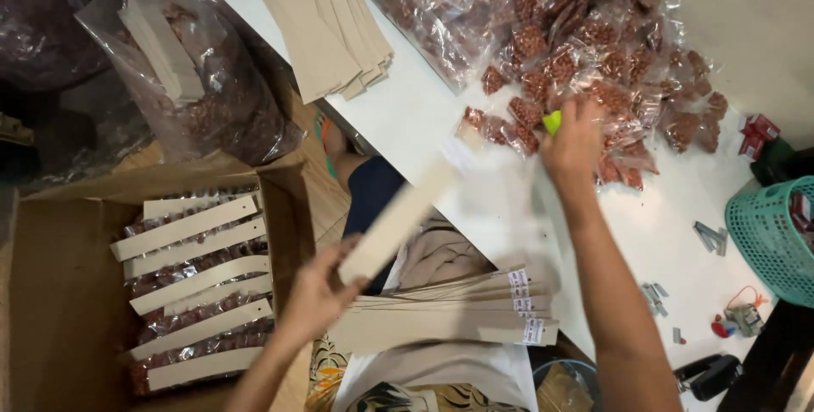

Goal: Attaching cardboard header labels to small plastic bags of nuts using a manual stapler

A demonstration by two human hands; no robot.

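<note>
My left hand (315, 292) grips one end of a long tan cardboard strip (398, 219), which slants up over the edge of the white table (407, 107); a small clear packet of reddish nuts (471, 120) hangs at its far end. My right hand (573, 144) reaches into a heap of small clear nut packets (593, 47) and holds a small yellow-green object (552, 122). A stack of more tan strips (449, 314) lies on my lap near the table's edge.
A cardboard box (51, 293) at the left holds several strips with nut packets attached. More tan strips (326, 18) lie fanned at the table's far end. A teal basket (773, 238), loose staple bars (708, 238) and a black stapler (710, 374) sit at the right.
</note>
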